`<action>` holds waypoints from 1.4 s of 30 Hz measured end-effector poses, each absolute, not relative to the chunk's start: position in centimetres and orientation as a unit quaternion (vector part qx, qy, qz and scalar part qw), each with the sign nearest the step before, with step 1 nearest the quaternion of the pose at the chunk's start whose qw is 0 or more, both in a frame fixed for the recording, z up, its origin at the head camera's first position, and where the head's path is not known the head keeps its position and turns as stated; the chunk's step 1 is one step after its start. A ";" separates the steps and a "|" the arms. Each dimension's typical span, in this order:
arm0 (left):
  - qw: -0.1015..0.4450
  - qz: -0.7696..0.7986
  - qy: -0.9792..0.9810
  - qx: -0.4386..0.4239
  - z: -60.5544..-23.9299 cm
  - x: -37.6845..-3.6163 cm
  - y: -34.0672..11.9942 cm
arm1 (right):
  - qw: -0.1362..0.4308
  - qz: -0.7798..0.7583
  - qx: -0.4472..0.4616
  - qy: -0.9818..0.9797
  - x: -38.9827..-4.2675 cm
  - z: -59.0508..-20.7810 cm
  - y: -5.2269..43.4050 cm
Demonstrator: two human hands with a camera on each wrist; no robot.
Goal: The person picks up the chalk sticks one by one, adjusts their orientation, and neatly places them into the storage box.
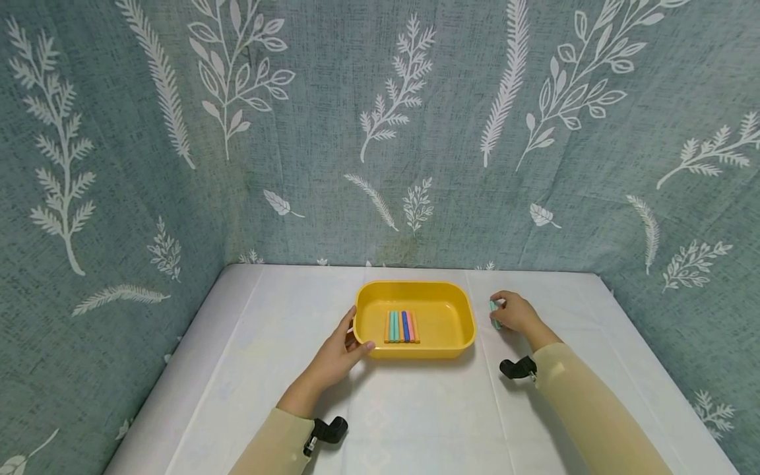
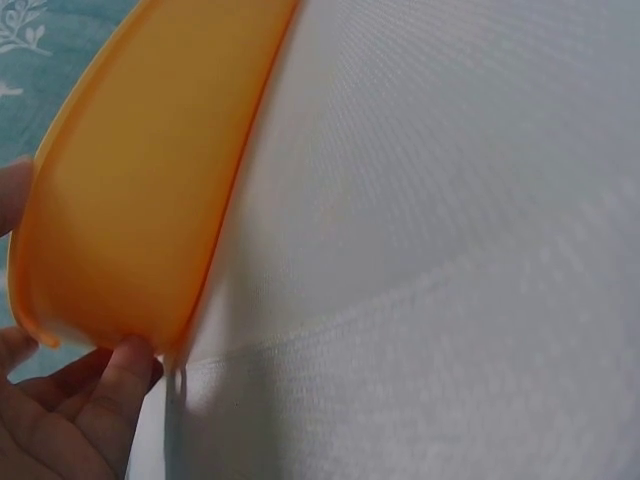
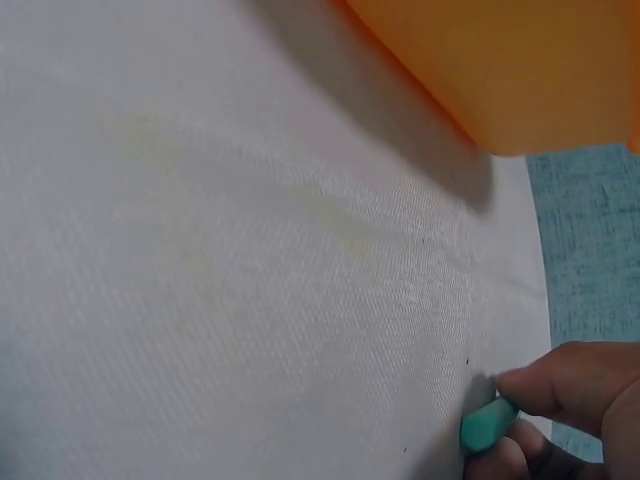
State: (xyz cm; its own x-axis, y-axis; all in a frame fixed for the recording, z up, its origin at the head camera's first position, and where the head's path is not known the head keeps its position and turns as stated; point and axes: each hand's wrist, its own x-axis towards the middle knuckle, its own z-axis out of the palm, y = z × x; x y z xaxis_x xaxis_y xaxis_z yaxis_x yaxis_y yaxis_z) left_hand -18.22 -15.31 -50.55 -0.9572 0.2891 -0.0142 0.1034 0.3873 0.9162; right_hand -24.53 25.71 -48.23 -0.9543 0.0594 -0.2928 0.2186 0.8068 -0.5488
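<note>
A yellow plastic tray [image 1: 427, 352] stands on the white-covered table. Inside it, left of its middle, several chalk sticks [image 1: 402, 327] lie side by side in a row: orange, teal, blue and pink. My left hand [image 1: 334, 359] grips the tray's left end, thumb at the near corner and fingers round the side; the left wrist view shows the thumb pressed to the tray wall [image 2: 130, 200]. Right of the tray, my right hand [image 1: 518, 314] pinches a teal chalk stick [image 3: 487, 426] between thumb and fingers, close to the tablecloth. My fingers cover part of this stick.
White cloth [image 1: 427, 415] with fold creases covers the table. A teal fabric with white leaf prints [image 1: 320, 132] hangs behind the table and along both sides. Black wrist cameras [image 1: 330, 430] are strapped at both sleeves.
</note>
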 end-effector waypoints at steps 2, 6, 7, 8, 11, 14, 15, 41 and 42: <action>0.085 0.539 0.829 0.119 -50.5 -18.2 -15.3 | 0.132 -0.303 0.072 0.941 -24.4 -48.2 25.7; 0.085 0.540 0.829 0.119 -50.6 -18.2 -15.3 | 0.134 -0.316 0.081 0.936 -24.1 -47.9 25.7; 0.086 0.540 0.829 0.119 -50.5 -18.2 -15.3 | 0.134 -0.322 0.085 0.933 -24.0 -47.9 25.6; 0.086 0.541 0.828 0.118 -50.5 -18.2 -15.3 | 0.133 -0.328 0.089 0.931 -23.9 -47.8 25.6; 0.089 0.543 0.827 0.117 -50.4 -18.1 -15.2 | 0.130 -0.348 0.099 0.923 -23.6 -47.7 25.6; 0.091 0.542 0.827 0.115 -50.2 -18.1 -15.2 | 0.123 -0.365 0.103 0.917 -23.3 -47.5 25.7; 0.091 0.541 0.828 0.115 -50.2 -18.0 -15.2 | 0.119 -0.370 0.104 0.916 -23.1 -47.4 25.8; 0.088 0.537 0.832 0.113 -50.1 -18.0 -15.2 | 0.115 -0.525 0.085 0.839 -21.0 -42.5 24.6; 0.088 0.537 0.831 0.114 -50.1 -18.0 -15.2 | 0.117 -0.530 0.080 0.836 -20.9 -42.2 24.5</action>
